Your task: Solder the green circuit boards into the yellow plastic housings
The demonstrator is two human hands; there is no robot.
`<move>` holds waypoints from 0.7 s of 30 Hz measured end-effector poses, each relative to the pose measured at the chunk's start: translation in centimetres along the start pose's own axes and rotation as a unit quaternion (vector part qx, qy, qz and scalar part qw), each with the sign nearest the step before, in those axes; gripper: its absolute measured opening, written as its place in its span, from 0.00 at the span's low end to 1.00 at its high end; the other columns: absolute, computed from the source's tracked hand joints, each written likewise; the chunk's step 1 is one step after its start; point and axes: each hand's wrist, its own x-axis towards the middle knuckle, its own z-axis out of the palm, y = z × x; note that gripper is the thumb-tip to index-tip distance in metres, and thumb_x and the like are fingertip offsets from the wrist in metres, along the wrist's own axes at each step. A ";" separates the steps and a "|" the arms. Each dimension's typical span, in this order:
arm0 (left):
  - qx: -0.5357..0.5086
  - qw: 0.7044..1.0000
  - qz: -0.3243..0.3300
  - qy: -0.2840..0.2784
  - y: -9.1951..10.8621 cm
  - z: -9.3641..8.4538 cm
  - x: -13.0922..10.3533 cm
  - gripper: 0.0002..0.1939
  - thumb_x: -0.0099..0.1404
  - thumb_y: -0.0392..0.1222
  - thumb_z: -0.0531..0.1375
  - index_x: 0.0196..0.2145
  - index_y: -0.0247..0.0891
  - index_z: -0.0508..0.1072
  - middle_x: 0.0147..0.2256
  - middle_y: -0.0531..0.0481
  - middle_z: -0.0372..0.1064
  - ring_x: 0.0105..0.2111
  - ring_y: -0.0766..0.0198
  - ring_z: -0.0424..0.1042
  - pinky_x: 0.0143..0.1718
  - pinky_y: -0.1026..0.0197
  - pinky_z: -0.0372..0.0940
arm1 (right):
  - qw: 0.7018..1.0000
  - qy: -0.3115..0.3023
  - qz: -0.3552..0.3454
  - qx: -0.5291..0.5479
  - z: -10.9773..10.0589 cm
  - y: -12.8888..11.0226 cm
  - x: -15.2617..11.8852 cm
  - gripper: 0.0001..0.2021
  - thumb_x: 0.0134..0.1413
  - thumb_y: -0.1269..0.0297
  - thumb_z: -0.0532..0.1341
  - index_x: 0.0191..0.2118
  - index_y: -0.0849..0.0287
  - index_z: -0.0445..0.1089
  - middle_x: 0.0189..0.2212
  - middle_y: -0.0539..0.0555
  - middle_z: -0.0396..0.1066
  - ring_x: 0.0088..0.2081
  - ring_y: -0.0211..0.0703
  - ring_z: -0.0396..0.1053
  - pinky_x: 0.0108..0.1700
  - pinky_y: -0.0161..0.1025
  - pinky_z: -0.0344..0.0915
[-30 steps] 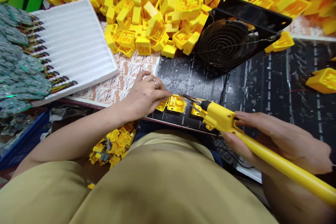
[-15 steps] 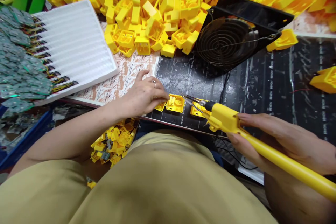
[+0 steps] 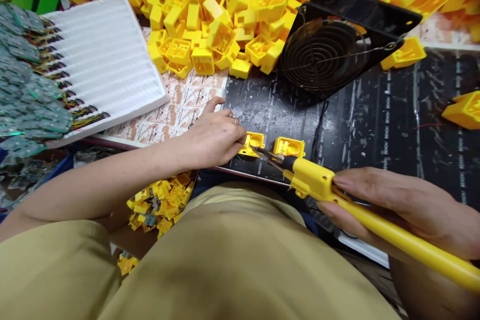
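Observation:
My right hand (image 3: 405, 205) is wrapped round a yellow soldering iron (image 3: 318, 180) with a thin metal guide beside its tip. That tip reaches into a small open yellow plastic housing (image 3: 257, 141) on the black work surface. At the housing's left side is my left hand (image 3: 219, 135), wearing a ring; its thumb and fingers pinch together at the edge, and the index or another finger sticks up. The fingers hide the housing's left part. Just right of it lies a second open yellow housing (image 3: 289, 147), touched by neither hand.
A large heap of yellow housings (image 3: 221, 35) fills the back. A black fan (image 3: 322, 55) with a wire grille stands before it. On the left, a white foam tray (image 3: 108, 60) carries wired circuit boards (image 3: 30, 80). More yellow parts (image 3: 161, 200) lie below the table edge.
The soldering iron has shifted left and its tip now sits in the left housing. My left hand has moved slightly right, covering the housing's edge and the yellow piece beside it.

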 end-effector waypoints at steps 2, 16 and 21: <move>0.018 1.000 0.003 -0.010 0.2 -0.2 0.2 0.12 0.63 0.38 0.53 0.27 0.39 0.75 0.27 0.50 0.75 0.35 0.59 0.70 0.59 0.41 0.49 | 0.998 -0.021 -0.033 0.041 0.1 0.8 0.3 0.06 0.61 0.67 0.64 0.41 0.53 0.67 0.28 0.49 0.73 0.29 0.38 0.74 0.31 0.31 0.74; 0.117 0.991 0.039 -0.043 0.8 -1.2 1.1 0.11 0.62 0.36 0.54 0.25 0.39 0.74 0.26 0.50 0.72 0.34 0.58 0.67 0.53 0.46 0.56 | 0.991 -0.052 -0.118 0.029 0.4 1.9 1.7 0.07 0.61 0.71 0.64 0.34 0.59 0.65 0.24 0.50 0.71 0.27 0.31 0.71 0.33 0.26 0.73; 0.114 0.992 0.050 -0.033 0.4 -1.2 0.5 0.10 0.65 0.37 0.55 0.28 0.41 0.73 0.29 0.52 0.74 0.38 0.58 0.68 0.46 0.52 0.58 | 0.995 -0.053 -0.079 0.007 -1.1 2.5 1.3 0.05 0.62 0.67 0.64 0.38 0.60 0.68 0.29 0.54 0.73 0.30 0.33 0.72 0.30 0.28 0.72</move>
